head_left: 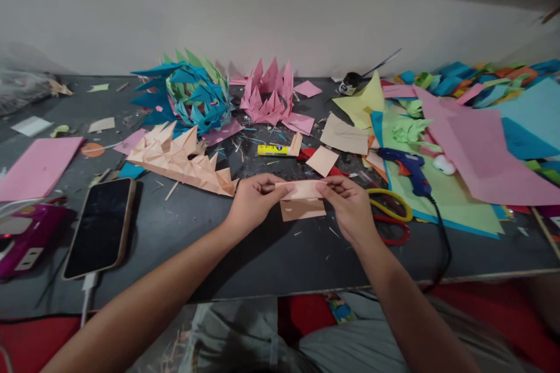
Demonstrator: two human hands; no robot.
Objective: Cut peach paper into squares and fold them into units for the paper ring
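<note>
Between my two hands is a peach paper piece (301, 189) with a fold along it, held a little above the dark table. My left hand (254, 201) pinches its left end, thumb on top and fingers curled beneath. At the right end, my right hand (350, 207) grips it the same way. Just below it shows a second peach paper flap (303, 210); I cannot tell if the two are joined. A peach spiked paper strip (184, 157) lies left of my left hand. Beyond my hands are a yellow glue stick (275, 150) and a square peach paper (322, 161).
Scissors with yellow and red handles (391, 224) lie beside my right hand. A blue glue gun (409, 169) with a cord rests on coloured sheets. At left are a phone (101, 227) and a purple device (28, 239). Blue-green (196, 93) and pink (269, 96) spiked paper forms stand behind.
</note>
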